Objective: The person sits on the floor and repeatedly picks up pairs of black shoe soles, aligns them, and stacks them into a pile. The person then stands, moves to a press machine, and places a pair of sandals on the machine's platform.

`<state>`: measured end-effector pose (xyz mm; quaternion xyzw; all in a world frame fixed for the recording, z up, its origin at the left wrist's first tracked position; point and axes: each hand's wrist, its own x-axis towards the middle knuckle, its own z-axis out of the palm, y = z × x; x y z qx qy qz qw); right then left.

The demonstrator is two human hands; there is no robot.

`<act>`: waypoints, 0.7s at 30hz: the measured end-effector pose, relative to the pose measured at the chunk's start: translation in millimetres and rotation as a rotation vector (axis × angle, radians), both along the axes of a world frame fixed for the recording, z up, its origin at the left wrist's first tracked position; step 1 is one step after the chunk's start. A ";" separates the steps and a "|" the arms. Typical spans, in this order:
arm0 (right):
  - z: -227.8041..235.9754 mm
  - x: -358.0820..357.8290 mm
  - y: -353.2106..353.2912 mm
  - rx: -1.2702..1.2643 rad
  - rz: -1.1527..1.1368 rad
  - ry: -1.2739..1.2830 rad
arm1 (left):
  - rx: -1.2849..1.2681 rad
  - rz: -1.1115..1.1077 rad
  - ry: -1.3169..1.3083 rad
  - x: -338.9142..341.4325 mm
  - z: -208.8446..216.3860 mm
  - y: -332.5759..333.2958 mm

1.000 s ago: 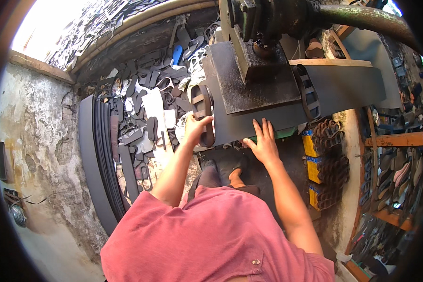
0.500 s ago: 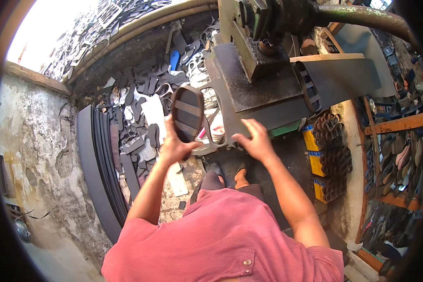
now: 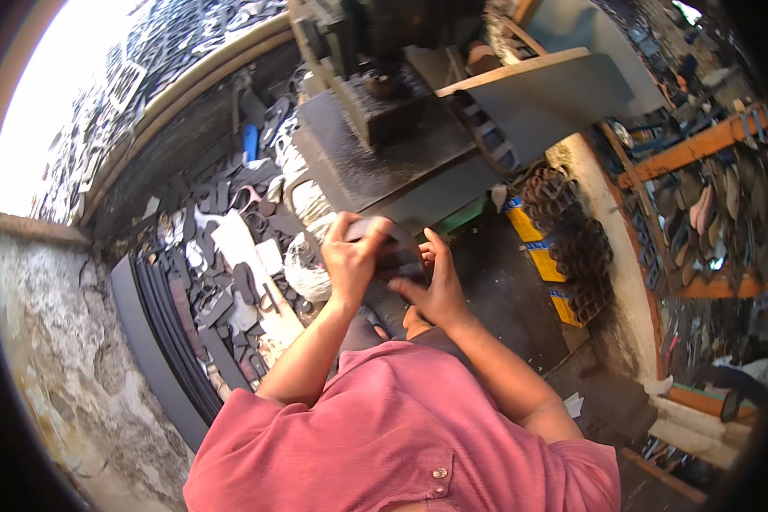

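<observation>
My left hand (image 3: 354,260) grips a dark, sole-shaped cutting die (image 3: 405,247), blurred by motion, in front of the press. On the die's other side, my right hand (image 3: 442,286) has its fingers and thumb closed around the edge. A second die (image 3: 485,132), oval with crossbars, rests on the dark sheet (image 3: 555,98) to the right of the press. The press head (image 3: 375,98) stands over a flat dark plate (image 3: 333,171), beyond my hands.
Sole-shaped scraps (image 3: 230,299) heap up at the left beside dark upright sheets (image 3: 158,324). To the right are stacked dark crossbarred dies (image 3: 572,230) next to yellow-and-blue boxes (image 3: 542,260). Wooden shelving (image 3: 691,162) with hanging soles lines the far right.
The die went from upright in my left hand to lower and rightward, between both hands. My right hand closed onto it. The whole view turned rightward.
</observation>
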<state>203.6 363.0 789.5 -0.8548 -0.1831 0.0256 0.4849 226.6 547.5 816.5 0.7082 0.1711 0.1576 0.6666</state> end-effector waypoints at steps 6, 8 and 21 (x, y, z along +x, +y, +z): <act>-21.0 28.1 -57.8 -0.186 -0.221 -0.151 | -0.228 -0.020 0.088 56.6 -2.0 -33.6; -24.8 73.3 -90.6 -0.208 -0.403 -0.146 | 0.102 -0.005 0.033 55.1 -10.5 -24.3; -105.8 295.8 -156.1 -0.424 -0.197 -0.021 | -0.260 0.256 0.287 34.8 -162.0 30.3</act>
